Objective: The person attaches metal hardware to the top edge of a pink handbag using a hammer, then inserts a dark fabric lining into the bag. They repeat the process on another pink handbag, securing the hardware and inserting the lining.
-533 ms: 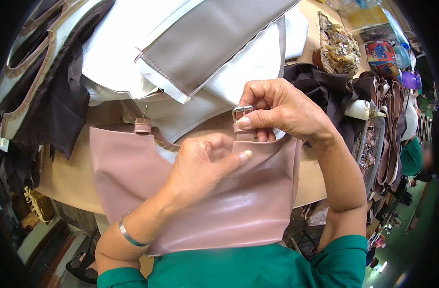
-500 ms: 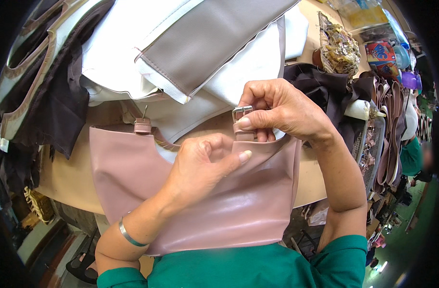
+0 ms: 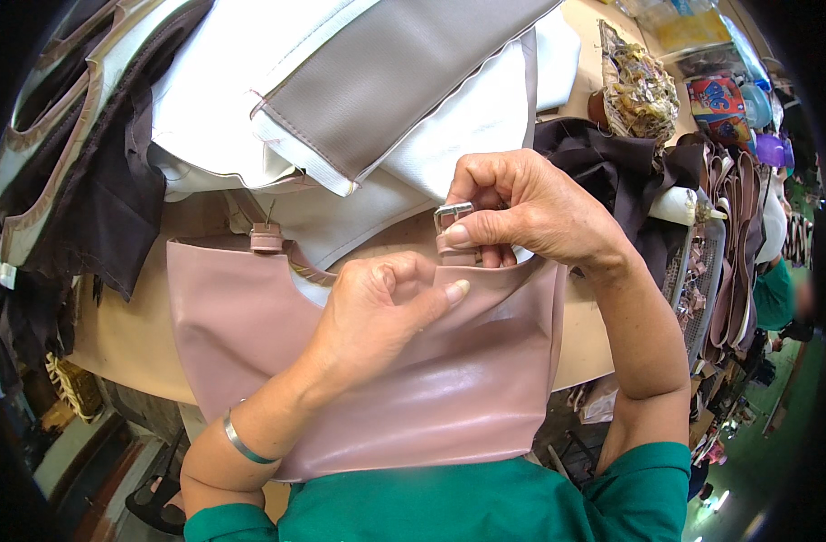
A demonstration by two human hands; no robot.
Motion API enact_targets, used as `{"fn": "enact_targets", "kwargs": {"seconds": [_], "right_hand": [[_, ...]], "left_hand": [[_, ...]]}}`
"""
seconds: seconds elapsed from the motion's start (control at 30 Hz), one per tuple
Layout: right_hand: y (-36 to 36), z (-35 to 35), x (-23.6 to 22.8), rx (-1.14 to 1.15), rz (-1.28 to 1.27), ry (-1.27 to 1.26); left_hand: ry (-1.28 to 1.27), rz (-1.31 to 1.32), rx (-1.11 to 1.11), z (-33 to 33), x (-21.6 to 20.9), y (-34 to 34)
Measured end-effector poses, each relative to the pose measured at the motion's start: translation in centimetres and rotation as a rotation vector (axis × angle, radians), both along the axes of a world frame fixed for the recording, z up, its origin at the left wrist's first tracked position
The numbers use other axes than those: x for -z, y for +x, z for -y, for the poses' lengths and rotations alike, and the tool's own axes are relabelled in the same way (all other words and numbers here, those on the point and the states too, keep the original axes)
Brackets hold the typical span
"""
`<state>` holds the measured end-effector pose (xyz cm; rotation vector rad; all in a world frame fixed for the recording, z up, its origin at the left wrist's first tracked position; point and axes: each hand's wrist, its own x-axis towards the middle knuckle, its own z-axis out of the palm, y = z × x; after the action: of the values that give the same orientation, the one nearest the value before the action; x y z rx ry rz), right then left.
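The right hand [image 3: 532, 212] is pinching the buckle strap [image 3: 455, 256], the left hand [image 3: 363, 312] clasping the pink faux-leather bag [image 3: 440, 388] at its rim; probably soft, slick, favouring edge holds.

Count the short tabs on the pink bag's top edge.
2: the left tab, up and left of the left hand; the right tab, held by the right hand. Others may be hidden.

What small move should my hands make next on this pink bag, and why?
Perhaps straighten the pink leather-look strap tab with its silver rectangular buckle: the buckle looks slightly tilted, your right hand pinches the tab above the smooth pink bag, and your left hand holds the bag close by.
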<state>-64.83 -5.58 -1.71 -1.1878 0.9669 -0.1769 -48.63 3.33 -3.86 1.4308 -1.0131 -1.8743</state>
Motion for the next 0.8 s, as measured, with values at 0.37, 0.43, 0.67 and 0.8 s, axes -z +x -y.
{"fn": "enact_targets", "kwargs": {"seconds": [0.37, 0.43, 0.67, 0.8], "right_hand": [[0.1, -0.1, -0.2, -0.007, -0.020, -0.018], [0.1, -0.2, -0.2, -0.010, -0.023, -0.027], [-0.2, -0.2, -0.1, -0.051, 0.015, -0.033], [-0.5, -0.5, 0.0, -0.278, 0.060, -0.541]], "left_hand": [[-0.004, 0.036, 0.017, 0.0, 0.0, 0.0], [0.006, 0.036, 0.023, 0.1, -0.1, 0.0], [0.015, -0.016, -0.014, -0.1, 0.0, -0.1], [-0.044, -0.146, -0.074, -0.4, 1.2, 0.0]]}}
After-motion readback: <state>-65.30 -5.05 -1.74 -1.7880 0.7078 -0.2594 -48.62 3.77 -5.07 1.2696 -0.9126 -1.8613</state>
